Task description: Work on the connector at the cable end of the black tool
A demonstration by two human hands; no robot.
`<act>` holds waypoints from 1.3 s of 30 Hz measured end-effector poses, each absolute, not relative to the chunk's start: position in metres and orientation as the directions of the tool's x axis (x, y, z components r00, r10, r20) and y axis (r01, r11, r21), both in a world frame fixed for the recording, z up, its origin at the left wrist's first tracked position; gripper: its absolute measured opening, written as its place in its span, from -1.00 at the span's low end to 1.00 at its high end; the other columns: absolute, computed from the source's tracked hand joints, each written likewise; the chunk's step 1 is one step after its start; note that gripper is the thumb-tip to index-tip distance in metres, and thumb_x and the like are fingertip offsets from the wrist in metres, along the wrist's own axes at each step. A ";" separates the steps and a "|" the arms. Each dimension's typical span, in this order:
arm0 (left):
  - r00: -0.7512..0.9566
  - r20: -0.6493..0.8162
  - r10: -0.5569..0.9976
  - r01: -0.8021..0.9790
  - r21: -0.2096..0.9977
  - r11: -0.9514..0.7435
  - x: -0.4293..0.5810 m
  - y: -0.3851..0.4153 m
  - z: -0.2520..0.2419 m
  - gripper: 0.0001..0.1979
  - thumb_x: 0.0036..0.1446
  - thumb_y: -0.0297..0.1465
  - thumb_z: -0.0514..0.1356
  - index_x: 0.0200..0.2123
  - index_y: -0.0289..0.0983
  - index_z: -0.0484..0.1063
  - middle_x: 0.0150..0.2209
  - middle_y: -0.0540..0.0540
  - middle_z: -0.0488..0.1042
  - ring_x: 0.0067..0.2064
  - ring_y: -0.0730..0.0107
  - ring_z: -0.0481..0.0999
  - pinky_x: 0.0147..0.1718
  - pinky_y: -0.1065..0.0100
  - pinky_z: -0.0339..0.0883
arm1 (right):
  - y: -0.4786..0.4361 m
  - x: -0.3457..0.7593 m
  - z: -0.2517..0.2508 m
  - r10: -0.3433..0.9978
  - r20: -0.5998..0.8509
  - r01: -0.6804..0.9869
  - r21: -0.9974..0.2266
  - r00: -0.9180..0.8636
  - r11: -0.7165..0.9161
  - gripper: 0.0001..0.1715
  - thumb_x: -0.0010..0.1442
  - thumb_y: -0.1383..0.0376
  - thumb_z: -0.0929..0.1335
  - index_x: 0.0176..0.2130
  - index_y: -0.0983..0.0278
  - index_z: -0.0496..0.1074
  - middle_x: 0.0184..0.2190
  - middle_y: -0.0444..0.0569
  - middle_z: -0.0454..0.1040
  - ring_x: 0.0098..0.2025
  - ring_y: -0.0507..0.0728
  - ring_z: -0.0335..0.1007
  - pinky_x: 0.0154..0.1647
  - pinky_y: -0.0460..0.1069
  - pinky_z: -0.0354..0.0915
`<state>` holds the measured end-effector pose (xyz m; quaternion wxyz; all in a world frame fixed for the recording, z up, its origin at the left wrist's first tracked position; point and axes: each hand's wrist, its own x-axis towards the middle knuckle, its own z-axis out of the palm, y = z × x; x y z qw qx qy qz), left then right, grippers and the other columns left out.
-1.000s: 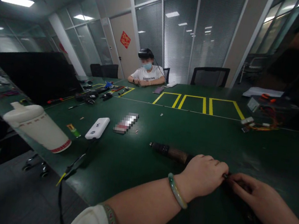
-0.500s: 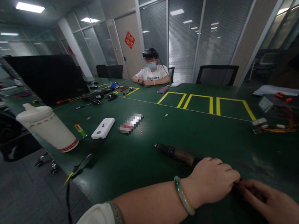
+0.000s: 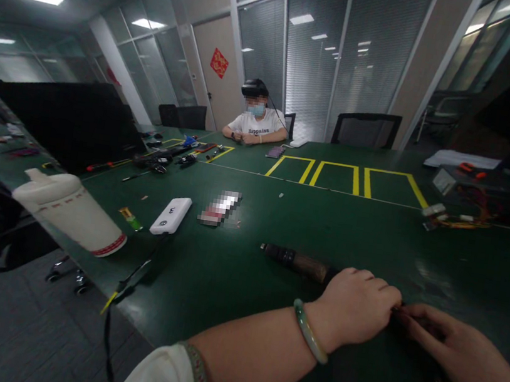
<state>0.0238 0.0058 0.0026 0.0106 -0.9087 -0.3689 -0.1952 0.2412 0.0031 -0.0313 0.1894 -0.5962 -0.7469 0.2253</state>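
Your left hand (image 3: 358,310) clasps the dark cylindrical tool (image 3: 309,266); just behind that tool, your right hand (image 3: 458,346) pinches a small dark part (image 3: 396,310), mostly hidden.

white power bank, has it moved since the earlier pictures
No, the white power bank shows no shift in any direction against the yellow table markings.

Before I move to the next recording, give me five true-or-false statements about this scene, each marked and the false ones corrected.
1. The left hand is on the dark tool, with the right hand close by. True.
2. The tool points toward the right hand. False: its tip points away.
3. A bracelet circles the left wrist. True.
4. The white power bank lies on a green table. True.
5. In the picture, the tool lies left of the power bank. False: right.
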 end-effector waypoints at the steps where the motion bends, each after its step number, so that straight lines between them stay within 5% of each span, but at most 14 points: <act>1: 0.656 0.355 0.666 0.674 0.120 -0.729 0.024 0.006 0.003 -0.87 0.29 -0.39 0.08 -0.16 -0.24 0.40 -0.16 -0.01 0.49 -0.12 0.33 0.43 -0.16 0.25 0.32 | 0.004 0.242 -0.032 0.974 -0.019 0.796 -0.580 -0.228 0.175 -0.67 0.19 -0.01 0.31 -0.21 0.07 0.56 -0.24 -0.04 0.61 -0.24 0.28 0.55 -0.35 -0.04 0.40; 19: 0.637 0.342 0.691 0.682 0.167 -0.712 0.026 0.005 0.003 -0.87 0.27 -0.38 0.09 -0.20 -0.25 0.42 -0.17 -0.04 0.50 -0.11 0.30 0.44 -0.13 0.23 0.32 | 0.002 0.237 -0.025 0.954 -0.193 0.794 -0.604 -0.231 0.070 -0.55 0.25 -0.09 0.23 -0.12 0.10 0.49 -0.22 -0.03 0.58 -0.23 0.24 0.52 -0.33 -0.04 0.36; 39: 0.633 0.364 0.683 0.662 0.202 -0.722 0.026 0.006 0.000 -0.90 0.28 -0.41 0.09 -0.20 -0.25 0.41 -0.20 -0.03 0.50 -0.11 0.29 0.45 -0.11 0.23 0.31 | 0.002 0.237 -0.029 0.954 -0.201 0.796 -0.602 -0.221 0.057 -0.52 0.25 -0.09 0.22 -0.11 0.14 0.46 -0.22 -0.04 0.57 -0.25 0.20 0.50 -0.35 -0.06 0.34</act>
